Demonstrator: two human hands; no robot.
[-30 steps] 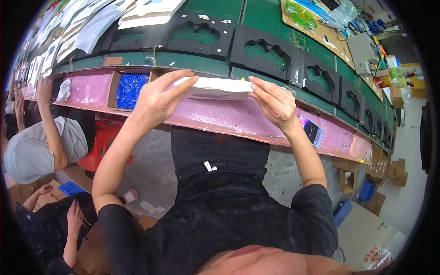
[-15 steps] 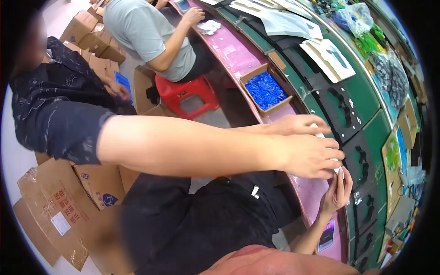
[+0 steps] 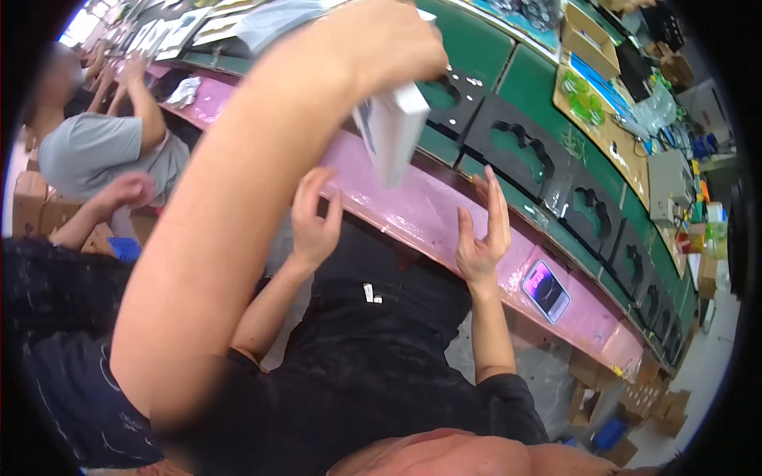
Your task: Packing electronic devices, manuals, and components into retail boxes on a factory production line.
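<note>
1. Head view: the left hand (image 3: pixel 313 218) is raised in front of the pink ledge (image 3: pixel 413 210), fingers apart and loosely curled, holding nothing
2. The right hand (image 3: pixel 480 238) is up too, palm toward the ledge, fingers straight and a little spread, also empty; it seems to be just short of the ledge, though I cannot tell whether the fingertips touch it
3. The white box (image 3: pixel 394 131) hangs above and between the two hands, tilted on end, apart from both; a co-worker's hand (image 3: pixel 389 40) is clamped on its top, at the end of a bare arm (image 3: pixel 238 222) that crosses the picture from the lower left
4. Beyond the ledge run black trays (image 3: pixel 520 151) with shaped cut-outs on a green belt (image 3: pixel 492 59); a phone (image 3: pixel 546 289) lies face up on the ledge, well to the right of the right hand; a seated person in grey (image 3: pixel 103 151) works further left
5. Judged step: the box is in the co-worker's grip and both own hands are free, so this looks like a hand-over point
6. Any next move calls for keeping clear of that arm, and for both open hands to close on the box's long sides if it is to be taken
</note>
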